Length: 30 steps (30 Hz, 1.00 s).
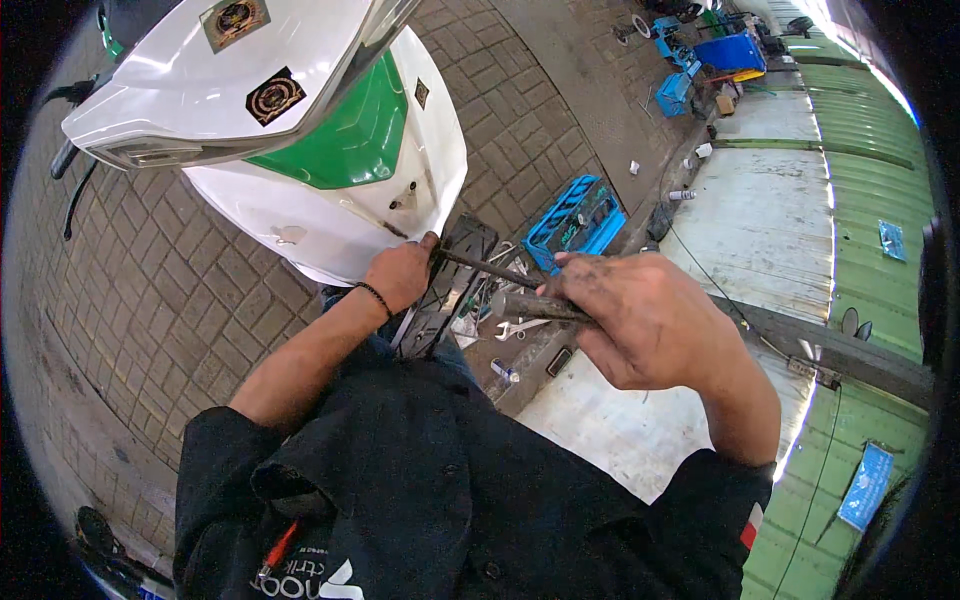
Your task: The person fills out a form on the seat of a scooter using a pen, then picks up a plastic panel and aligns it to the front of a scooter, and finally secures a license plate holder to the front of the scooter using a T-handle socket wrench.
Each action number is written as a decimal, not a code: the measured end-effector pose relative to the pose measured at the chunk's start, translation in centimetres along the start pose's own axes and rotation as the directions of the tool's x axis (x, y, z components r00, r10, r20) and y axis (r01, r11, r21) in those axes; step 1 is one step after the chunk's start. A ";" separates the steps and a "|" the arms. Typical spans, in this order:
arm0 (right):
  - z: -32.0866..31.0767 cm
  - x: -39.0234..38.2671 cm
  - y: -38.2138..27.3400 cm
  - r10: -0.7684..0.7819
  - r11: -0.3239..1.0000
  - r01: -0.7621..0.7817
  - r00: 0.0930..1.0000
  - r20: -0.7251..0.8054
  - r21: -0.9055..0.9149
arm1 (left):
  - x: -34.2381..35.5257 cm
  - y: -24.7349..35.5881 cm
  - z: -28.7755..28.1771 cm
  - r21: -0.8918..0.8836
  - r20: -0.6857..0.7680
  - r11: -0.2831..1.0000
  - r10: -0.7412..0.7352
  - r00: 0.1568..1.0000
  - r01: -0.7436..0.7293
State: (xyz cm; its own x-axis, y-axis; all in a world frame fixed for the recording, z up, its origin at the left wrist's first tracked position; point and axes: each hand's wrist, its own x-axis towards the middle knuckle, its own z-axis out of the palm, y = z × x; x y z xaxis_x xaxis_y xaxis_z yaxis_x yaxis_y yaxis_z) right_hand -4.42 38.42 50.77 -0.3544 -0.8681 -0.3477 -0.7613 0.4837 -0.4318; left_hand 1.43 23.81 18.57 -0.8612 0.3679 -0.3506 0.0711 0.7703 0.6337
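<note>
A white and green electric scooter's front bodywork [330, 225] fills the upper left. My right hand [650, 315] is closed around a T-handle wrench [490, 267]; one thick end of its crossbar sticks out from my fist. The wrench's thin dark shaft runs left to the lower right edge of the white panel. There my left hand [400, 274] is closed, its fingertips at the panel edge and the shaft's tip. What those fingers pinch is hidden. Two dark holes [403, 196] show in the panel just above my left hand.
A blue toolbox [575, 225] stands on the ground beyond the wrench. Loose tools, including a wrench [520, 327], lie below it, beside a dark scooter part [440, 290]. A spray can [682, 195] lies near the wall. A green corrugated wall [865, 140] runs along the right.
</note>
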 end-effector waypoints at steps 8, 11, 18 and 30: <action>0.1 2.6 0.5 -0.067 0.995 0.073 0.994 0.084 -0.069 | -0.7 -0.5 0.3 -0.074 -0.007 0.996 0.047 0.999 -0.047; -0.7 4.0 0.2 -0.071 0.985 0.107 0.965 0.253 -0.134 | -0.7 -0.8 0.6 -0.079 -0.020 0.994 0.078 0.997 -0.080; -0.5 4.3 -0.9 -0.008 0.904 0.256 0.811 0.585 -0.342 | -0.9 -3.5 2.5 -0.124 -0.207 0.988 0.062 0.976 -0.089; 0.1 -1.0 -3.3 0.216 0.870 0.064 0.843 0.493 -0.490 | -1.5 -1.3 -0.5 -0.088 -0.152 0.991 0.085 0.985 -0.099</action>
State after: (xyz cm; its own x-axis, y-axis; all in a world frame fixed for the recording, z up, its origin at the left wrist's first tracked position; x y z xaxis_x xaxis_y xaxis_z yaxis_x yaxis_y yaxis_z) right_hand -1.51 37.76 52.42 -0.1951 -0.5718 -0.7969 -0.9505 0.3105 0.0099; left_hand 2.42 22.01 18.63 -0.9184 0.3487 -0.1869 0.1112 0.6809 0.7239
